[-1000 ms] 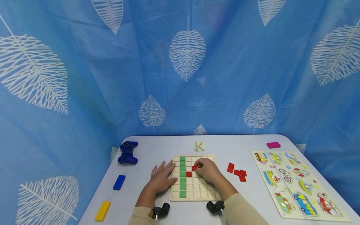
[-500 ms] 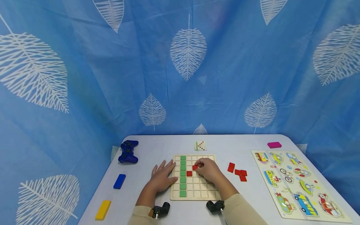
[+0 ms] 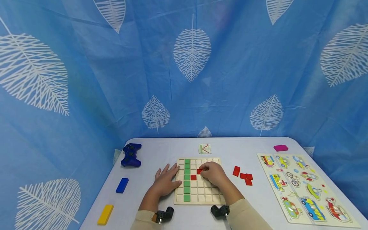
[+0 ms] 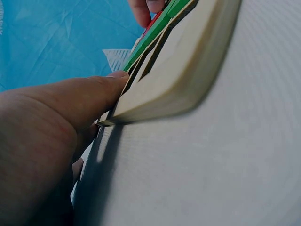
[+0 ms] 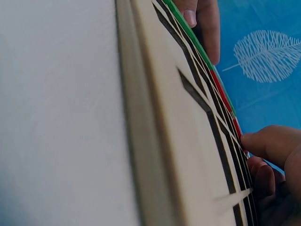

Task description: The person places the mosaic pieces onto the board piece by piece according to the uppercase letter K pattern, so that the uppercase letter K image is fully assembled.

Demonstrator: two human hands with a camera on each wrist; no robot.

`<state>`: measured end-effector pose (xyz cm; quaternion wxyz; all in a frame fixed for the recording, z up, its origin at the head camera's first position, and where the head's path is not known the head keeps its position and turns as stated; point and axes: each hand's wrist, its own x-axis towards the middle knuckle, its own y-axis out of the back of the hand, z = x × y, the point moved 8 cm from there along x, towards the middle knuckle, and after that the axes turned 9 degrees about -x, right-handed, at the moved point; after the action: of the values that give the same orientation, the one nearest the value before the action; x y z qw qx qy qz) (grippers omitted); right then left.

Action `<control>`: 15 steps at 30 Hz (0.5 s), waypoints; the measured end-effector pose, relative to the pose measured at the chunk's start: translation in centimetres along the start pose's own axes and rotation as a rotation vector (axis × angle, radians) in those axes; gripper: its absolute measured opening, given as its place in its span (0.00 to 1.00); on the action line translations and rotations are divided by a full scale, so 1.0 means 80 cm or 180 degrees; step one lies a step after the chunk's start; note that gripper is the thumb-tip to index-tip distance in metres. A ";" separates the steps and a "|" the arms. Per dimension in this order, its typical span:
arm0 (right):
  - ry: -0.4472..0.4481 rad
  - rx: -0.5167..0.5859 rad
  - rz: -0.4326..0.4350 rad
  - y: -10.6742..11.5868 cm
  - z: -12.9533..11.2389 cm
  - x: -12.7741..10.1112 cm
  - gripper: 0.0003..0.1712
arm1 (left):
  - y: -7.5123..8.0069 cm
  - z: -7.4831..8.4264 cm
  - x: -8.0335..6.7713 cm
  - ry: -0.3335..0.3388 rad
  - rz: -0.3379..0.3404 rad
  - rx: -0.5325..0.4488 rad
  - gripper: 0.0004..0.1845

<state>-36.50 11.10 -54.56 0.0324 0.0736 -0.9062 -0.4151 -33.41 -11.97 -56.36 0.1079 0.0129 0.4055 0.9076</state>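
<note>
A pale wooden grid board (image 3: 204,198) lies on the table before me. Green square tiles (image 3: 187,184) fill one column near its left side, and a red tile (image 3: 193,177) sits beside that column. Up and to the right, my right hand (image 3: 214,174) pinches a second red tile (image 3: 199,171) at its grid cell; the fingers partly cover it. The right wrist view has the thumb (image 5: 263,142) against this tile, low at the board surface. My left hand (image 3: 165,183) rests on the board's left edge, fingers spread, its thumb (image 4: 101,94) touching the rim.
Several loose red tiles (image 3: 242,176) lie right of the board. Behind it is a small pattern card (image 3: 204,149). A vehicle puzzle board (image 3: 304,188) and a magenta block (image 3: 280,148) occupy the right; a game controller (image 3: 131,155), blue block (image 3: 122,185) and yellow block (image 3: 105,215) the left.
Both hands hold nearly the same pose, the right one still at the second red tile. The head view has shifted slightly.
</note>
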 end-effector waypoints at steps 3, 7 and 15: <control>-0.0004 0.0005 -0.0011 0.000 -0.001 -0.001 0.08 | 0.000 -0.001 0.000 -0.0002 -0.0024 -0.0013 0.41; -0.0011 0.0029 -0.0022 -0.001 -0.002 -0.001 0.09 | 0.001 -0.001 0.000 0.0003 -0.0036 -0.0015 0.41; -0.0025 0.0033 0.0005 -0.002 -0.004 0.002 0.10 | 0.005 -0.001 0.003 -0.0011 -0.0020 0.0008 0.41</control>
<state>-36.59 10.77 -54.47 0.0288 0.0714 -0.9085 -0.4107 -33.73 -12.22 -56.14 0.1114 0.0132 0.4064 0.9068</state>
